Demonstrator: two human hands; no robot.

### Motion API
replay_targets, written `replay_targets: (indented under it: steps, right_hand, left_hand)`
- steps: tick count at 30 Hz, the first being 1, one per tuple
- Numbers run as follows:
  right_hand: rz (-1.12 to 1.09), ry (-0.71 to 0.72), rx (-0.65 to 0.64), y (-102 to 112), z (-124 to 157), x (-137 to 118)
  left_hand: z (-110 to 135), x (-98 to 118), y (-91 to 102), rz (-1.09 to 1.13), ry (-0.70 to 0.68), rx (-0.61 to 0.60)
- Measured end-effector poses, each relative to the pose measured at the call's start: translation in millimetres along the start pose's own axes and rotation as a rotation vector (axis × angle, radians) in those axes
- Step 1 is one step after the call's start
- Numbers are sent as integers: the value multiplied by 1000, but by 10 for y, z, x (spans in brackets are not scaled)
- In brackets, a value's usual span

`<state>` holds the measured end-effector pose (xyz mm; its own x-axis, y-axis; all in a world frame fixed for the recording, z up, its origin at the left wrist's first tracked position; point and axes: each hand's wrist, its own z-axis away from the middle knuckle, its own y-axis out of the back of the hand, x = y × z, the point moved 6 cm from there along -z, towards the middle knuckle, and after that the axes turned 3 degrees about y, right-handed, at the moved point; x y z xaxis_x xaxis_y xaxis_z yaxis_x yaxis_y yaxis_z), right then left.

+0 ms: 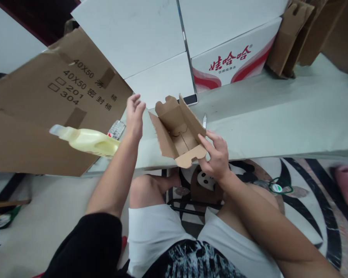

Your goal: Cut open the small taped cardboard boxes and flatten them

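Note:
A small brown cardboard box (166, 135) stands on the light table near its front edge, its top flaps spread and its inside showing. My right hand (216, 154) grips the box's near right corner, thumb and fingers on the flaps. To the left of the box, my left hand (135, 116) is raised apart from it, fingers loosely bent and holding nothing. A bottle of pale yellow liquid (91, 142) is beside my left forearm, which covers its lower end. Behind the box lies a dark-screened phone (191, 99); a slim cutter-like tool (204, 121) rests just right of it.
A large printed cardboard carton (46, 116) leans at the left. White boxes (156, 73) and a red-lettered box (234, 63) line the back. More open brown cartons (288, 38) stand back right. A small clear packet (116, 130) lies by the bottle.

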<state>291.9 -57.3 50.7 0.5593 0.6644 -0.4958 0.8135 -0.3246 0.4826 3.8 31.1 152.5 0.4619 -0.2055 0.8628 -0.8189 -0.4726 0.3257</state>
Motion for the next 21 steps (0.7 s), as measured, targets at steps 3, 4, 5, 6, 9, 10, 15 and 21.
replay_targets:
  steps: [3, 4, 5, 6, 9, 10, 15, 21]
  right_hand:
    - [-34, -71, -70, -46, 0, 53]
    - [-56, -101, -77, -51, -6, 79]
    - [-84, -131, -70, -49, -16, 111]
    - [-113, -163, -51, -43, -27, 148]
    - [-159, -247, 36, -31, -60, 266]
    - [-169, -260, 70, -29, -67, 293]
    - [-363, -216, 143, -43, -88, 280]
    - [-449, -85, -19, -41, -116, 149]
  left_hand:
    - [-142, -463, -334, 253, 405, -182]
    - [-103, -496, -442, 320, 446, -232]
    - [-47, -491, -524, 376, 454, -259]
    - [19, -468, -581, 418, 447, -268]
    - [188, -394, -646, 473, 392, -257]
    - [218, -383, -654, 471, 365, -260]
    - [206, -467, -729, 264, 214, -308]
    - [188, -456, -857, -89, -87, -409]
